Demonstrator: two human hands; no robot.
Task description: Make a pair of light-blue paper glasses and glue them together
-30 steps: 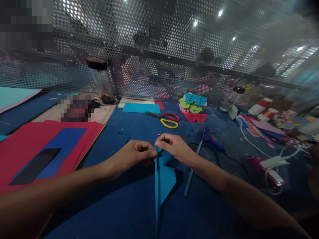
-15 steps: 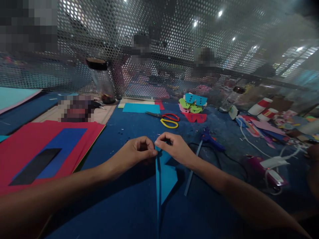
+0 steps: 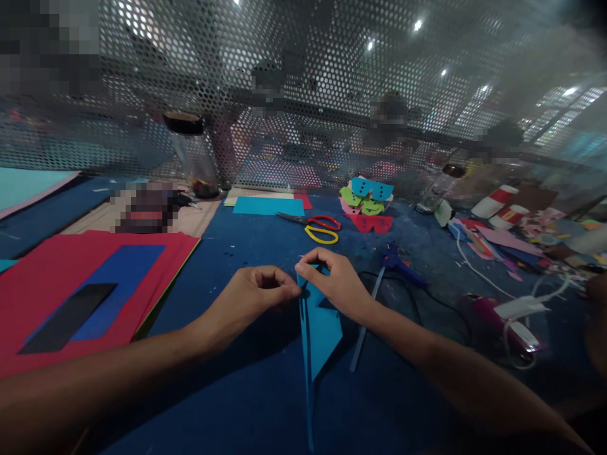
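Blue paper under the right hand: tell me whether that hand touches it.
Touching. The head view shows the right hand pinching the blue paper near its far end, with the fingers curled over it.

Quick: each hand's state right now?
Left hand: at the edge of the angular bright-blue paper cutout; grip cannot be told.
Right hand: closed, holding the cutout near its top.

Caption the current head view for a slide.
Right hand pinches a notched blue sheet, left hand at its edge; scissors and glue gun nearby.
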